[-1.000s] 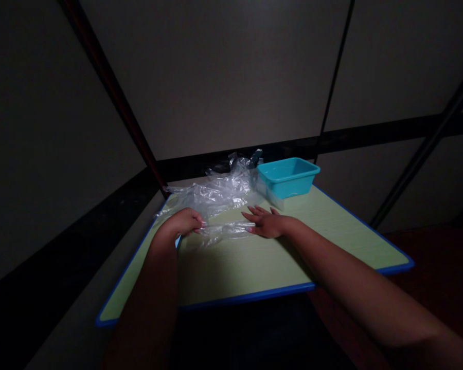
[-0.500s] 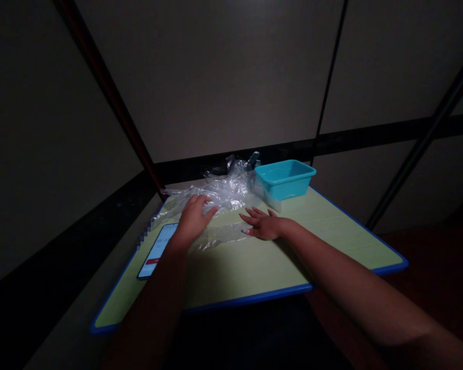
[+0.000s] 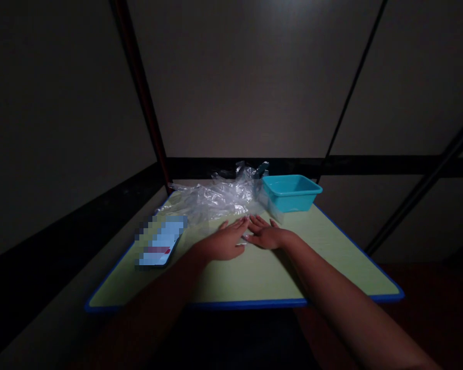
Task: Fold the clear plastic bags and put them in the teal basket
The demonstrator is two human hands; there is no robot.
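My left hand [image 3: 227,242] lies palm down on the table, fingers stretched toward the right, their tips close to my other hand. My right hand [image 3: 269,237] rests flat beside it with its fingers spread. A bit of clear plastic [image 3: 242,240] shows between the two hands; the rest of it is mostly covered. Just beyond them spreads a crumpled heap of clear plastic bags [image 3: 216,199], shiny and see-through. Neither hand is closed around anything.
A turquoise plastic basket [image 3: 293,195] stands at the back right of the pale table [image 3: 250,282], which has a blue edge. On the left lies a phone [image 3: 164,241] with its screen lit. Dark-trimmed wall panels [image 3: 247,87] rise behind.
My left hand has moved right, from beside the phone onto the clear plastic next to my right hand. My right hand stays nearly in place. The view has tilted slightly.
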